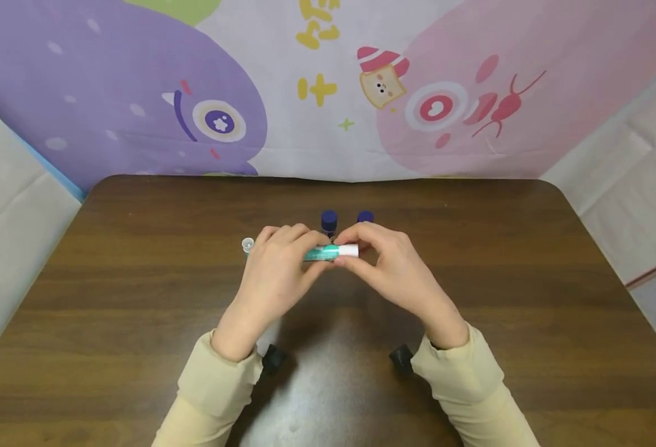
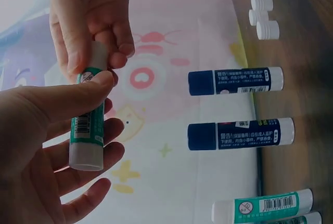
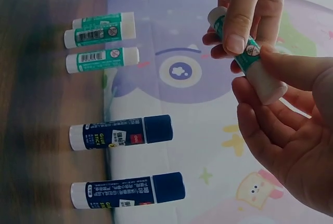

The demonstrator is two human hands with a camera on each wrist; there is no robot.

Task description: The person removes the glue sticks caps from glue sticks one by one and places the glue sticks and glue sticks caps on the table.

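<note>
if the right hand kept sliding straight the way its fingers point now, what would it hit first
The right hand points left along the green glue stick that it pinches at the white end. Going straight on, it would most likely meet the left hand gripping the other end. The blue glue sticks stand farther back, seemingly off that line.

Covering most of green glue stick (image 1: 331, 251) with fingers in head view; only short green-and-white stretch showing between left hand (image 1: 276, 273) and right hand (image 1: 390, 267). Hiding all but dark caps of two blue glue sticks (image 1: 329, 220) behind hands. Running off bottom edge of left wrist view: lowest green stick (image 2: 299, 219), barely a sliver. Blurring into smear: tabletop (image 3: 31, 104) in right wrist view. Staying too small to read: label print (image 2: 244, 133).
</note>
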